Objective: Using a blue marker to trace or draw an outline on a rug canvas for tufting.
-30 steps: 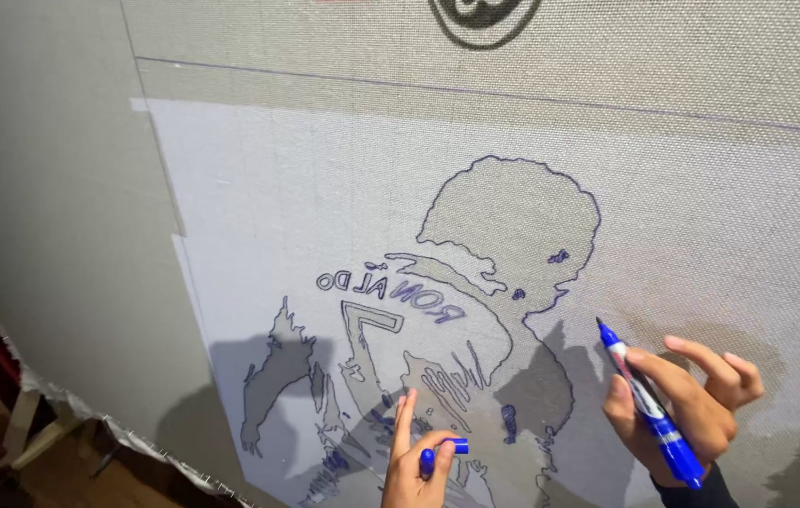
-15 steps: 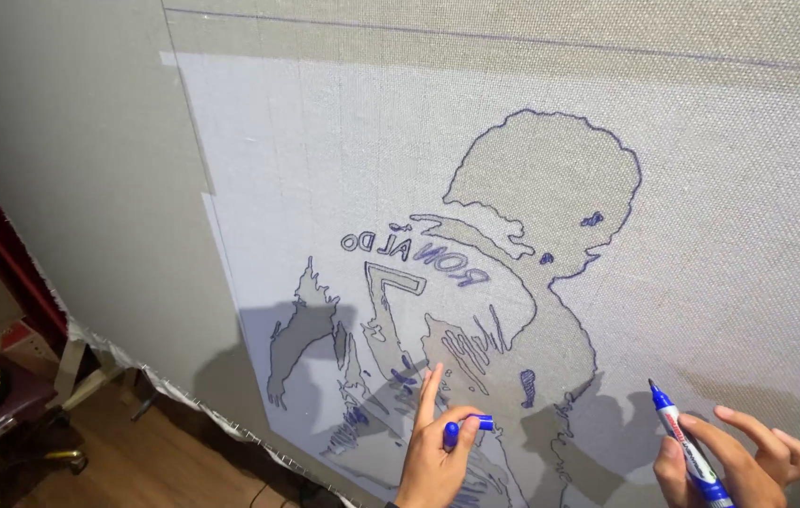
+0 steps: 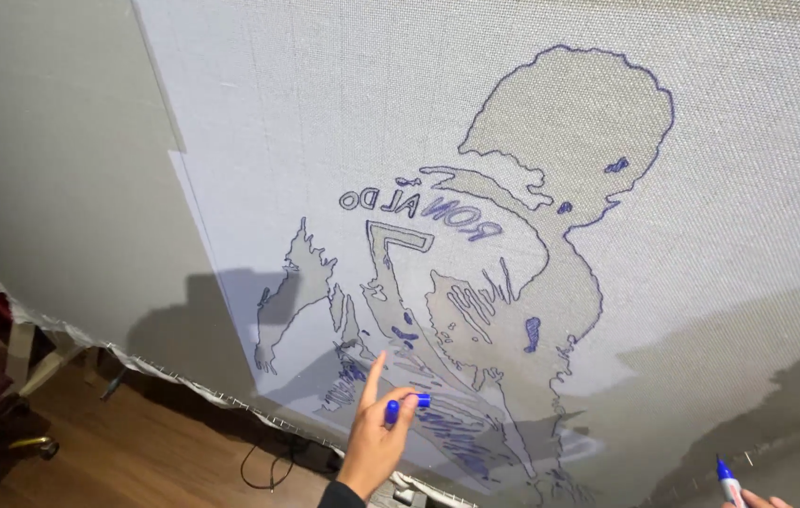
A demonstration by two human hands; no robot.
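Looking down from the head view, the stretched grey cloth (image 3: 231,141) is standing almost upright on its frame, and a pale projected rectangle is lying over it with the figure outline (image 3: 513,282) partly traced in blue ink. The left hand (image 3: 376,442) is reaching up to the lower part of the outline; its index finger is pointing at the cloth, and the other fingers (image 3: 405,403) are closing narrowly around the blue marker cap (image 3: 392,410). The right hand (image 3: 758,500) is showing only at the bottom edge, so I cannot tell exactly how its fingers are set, but the blue marker (image 3: 728,480) is rising out of it with the tip uncovered, near the cloth and well apart from the traced lines.

In my judgement, the risks are these. The open tip is staying close to the cloth, so a careless brush could be leaving a stray mark outside the outline. The left hand is throwing a shadow over the lower lines, which could be hiding what is waiting to be traced. Pressing on the cloth could be shifting it against the projection, so new lines would not be meeting the old ones. The cap, held loosely, could be slipping down to the wooden floor (image 3: 136,452).
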